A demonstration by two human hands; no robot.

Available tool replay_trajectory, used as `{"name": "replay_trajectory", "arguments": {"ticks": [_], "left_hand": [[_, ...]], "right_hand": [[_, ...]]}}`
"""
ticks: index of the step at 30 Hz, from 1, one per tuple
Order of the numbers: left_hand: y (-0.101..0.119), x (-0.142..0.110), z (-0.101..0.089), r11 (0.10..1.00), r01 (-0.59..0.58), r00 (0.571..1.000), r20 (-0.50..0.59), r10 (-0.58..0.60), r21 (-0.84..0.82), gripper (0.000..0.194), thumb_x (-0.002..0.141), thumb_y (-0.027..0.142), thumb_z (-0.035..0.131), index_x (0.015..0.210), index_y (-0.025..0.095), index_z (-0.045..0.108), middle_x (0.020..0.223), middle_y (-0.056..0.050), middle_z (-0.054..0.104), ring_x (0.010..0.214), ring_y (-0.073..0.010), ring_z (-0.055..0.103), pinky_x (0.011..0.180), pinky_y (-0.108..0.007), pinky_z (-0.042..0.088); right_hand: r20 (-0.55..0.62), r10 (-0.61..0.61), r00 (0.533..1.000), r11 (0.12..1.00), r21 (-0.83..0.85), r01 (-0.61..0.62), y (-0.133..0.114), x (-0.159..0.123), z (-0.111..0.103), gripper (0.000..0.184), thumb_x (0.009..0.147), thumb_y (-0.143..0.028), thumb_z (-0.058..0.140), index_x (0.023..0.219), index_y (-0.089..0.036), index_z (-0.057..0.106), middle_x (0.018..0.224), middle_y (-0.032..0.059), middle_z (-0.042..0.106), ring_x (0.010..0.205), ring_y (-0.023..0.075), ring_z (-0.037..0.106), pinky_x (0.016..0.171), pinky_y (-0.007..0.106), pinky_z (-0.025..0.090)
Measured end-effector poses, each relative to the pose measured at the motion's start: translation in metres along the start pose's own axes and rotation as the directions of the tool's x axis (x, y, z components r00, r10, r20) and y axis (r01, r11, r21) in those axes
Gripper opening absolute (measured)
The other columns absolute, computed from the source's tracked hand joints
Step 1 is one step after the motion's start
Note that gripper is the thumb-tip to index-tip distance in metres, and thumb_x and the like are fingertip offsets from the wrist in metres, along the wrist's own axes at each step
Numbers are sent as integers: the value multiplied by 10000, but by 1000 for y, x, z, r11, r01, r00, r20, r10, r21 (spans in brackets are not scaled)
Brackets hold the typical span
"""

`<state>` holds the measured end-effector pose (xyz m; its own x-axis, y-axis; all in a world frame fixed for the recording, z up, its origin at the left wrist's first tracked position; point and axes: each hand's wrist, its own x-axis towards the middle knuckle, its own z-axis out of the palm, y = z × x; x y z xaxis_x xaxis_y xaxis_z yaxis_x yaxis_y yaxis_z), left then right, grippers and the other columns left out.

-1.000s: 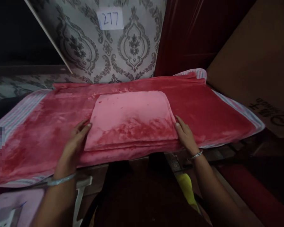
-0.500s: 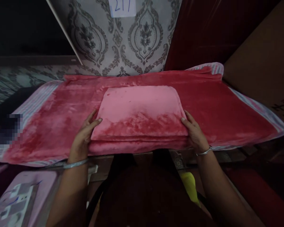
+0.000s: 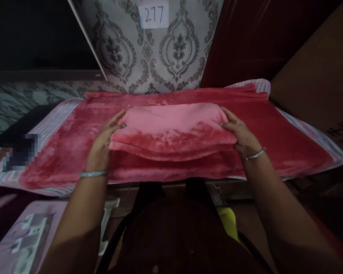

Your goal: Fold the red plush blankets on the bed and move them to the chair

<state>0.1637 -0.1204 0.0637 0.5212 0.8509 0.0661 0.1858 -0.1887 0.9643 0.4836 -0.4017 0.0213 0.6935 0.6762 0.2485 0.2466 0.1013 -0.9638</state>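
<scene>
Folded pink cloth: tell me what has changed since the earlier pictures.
The near edge of the folded pink cloth has risen and sags above the red fabric beneath. The left hand and right hand rose with it, still holding its sides. The surrounding red fabric stays spread out.

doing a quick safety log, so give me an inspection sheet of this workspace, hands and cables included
surface: red blanket spread out, with striped edges; its support is mostly hidden
job's things: folded pink-red cloth above the middle of the blanket, near edge sagging and apparently raised
clutter: power strip on a pink surface, lower left; yellow object below the blanket
left hand: grips the cloth's left end, thumb on top
right hand: grips its right end, thumb on top
cables: apparent cords at the power strip, too dim to trace
surroundings: patterned wall, paper marked 277, dark screen, brown box at right
</scene>
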Motion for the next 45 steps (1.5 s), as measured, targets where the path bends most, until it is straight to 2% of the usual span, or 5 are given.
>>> {"name": "replay_trajectory", "arguments": {"ticks": [8,17,25,33,45], "left_hand": [[48,-9,-7,919,-215,976,-111,189,-331,691,768,107,728,1421,254,554,1395,52,657,1267,-188,605,1151,-419,469],[-54,-62,43,862,254,961,9,-278,-439,883,654,165,814,1471,281,500,1475,-80,599,1327,-283,594,1081,-371,529],[-52,-55,37,829,371,916,16,-402,-418,965,755,187,784,1590,332,324,1304,-85,714,1122,-259,722,1007,-411,577],[-45,-58,44,890,299,948,1,-318,-343,978,731,191,793,1584,363,345,1575,-29,492,1384,-260,543,1108,-383,501],[-47,-125,70,895,172,982,3,-188,-412,1073,711,383,850,1602,402,254,1653,-17,365,1441,-250,476,1032,-318,545]], "right_hand": [[52,-172,984,985,-14,173,-60,52,-26,521,978,-350,494,1463,-170,545,1566,53,481,1392,284,479,1074,373,426],[27,459,888,859,244,-451,51,36,-51,418,600,-104,741,1008,-191,764,977,47,792,883,221,725,895,363,580],[-49,519,853,650,671,-357,60,-12,-45,95,761,-223,686,853,-202,700,765,16,734,651,166,661,749,312,588],[-88,548,832,451,869,-206,45,-79,34,128,781,-310,701,774,-255,586,745,-13,710,734,203,694,754,373,608],[-288,445,848,587,809,-33,25,-79,117,581,602,-263,884,1129,-252,640,1083,-1,765,1014,235,717,913,395,612]]}}
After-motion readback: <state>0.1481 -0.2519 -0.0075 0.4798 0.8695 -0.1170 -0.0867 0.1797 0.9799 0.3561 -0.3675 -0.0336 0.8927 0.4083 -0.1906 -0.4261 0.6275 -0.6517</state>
